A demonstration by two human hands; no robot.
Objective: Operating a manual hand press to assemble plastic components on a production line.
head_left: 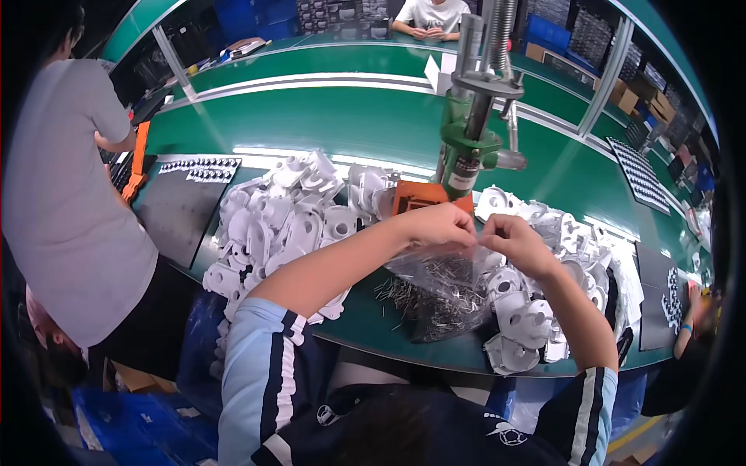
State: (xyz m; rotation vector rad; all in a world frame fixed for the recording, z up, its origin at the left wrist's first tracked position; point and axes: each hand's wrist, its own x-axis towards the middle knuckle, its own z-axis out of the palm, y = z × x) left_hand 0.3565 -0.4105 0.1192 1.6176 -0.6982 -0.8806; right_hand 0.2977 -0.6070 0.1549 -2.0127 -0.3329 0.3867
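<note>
A clear plastic bag (475,273) full of thin metal pins hangs upright over the bench, its top edge pinched in both hands. My left hand (441,226) is closed on the left part of that edge. On the other side my right hand (516,244) pinches it with thumb and fingers, a short gap from the left. Loose metal pins (398,293) lie on the green bench beside the bag. Right behind my hands stands a green press (470,140) with an orange block (423,196) at its base.
White plastic parts are heaped to the left (272,217) and right (536,318) of the bag. Dark trays with small parts lie at the far left (183,210) and far right (657,295). A person in grey (74,194) stands close at left; another person (431,19) sits across the bench.
</note>
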